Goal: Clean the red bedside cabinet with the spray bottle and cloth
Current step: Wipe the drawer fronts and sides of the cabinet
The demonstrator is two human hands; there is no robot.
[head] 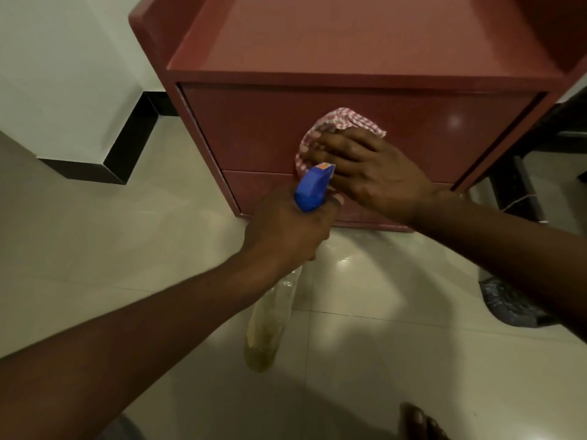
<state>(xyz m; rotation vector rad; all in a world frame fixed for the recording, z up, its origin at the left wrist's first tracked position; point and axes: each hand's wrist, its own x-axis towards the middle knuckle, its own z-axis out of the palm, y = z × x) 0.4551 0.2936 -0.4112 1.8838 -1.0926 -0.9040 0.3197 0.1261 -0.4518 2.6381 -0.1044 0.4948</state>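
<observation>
So both arms are bare and meet around the middle of the frame. Left arm comes in from the lower left, left hand point(286, 230) wrapped tight around the neck of the spray bottle point(313, 188), knuckles up. Right arm comes in from the right edge, right hand point(365, 166) palm-down, fingers spread flat, pressing on the cloth point(343, 119).

Glossy cream floor tiles point(95, 249), a white wall point(63, 74) with black skirting point(127, 147) at left, dim light.
</observation>
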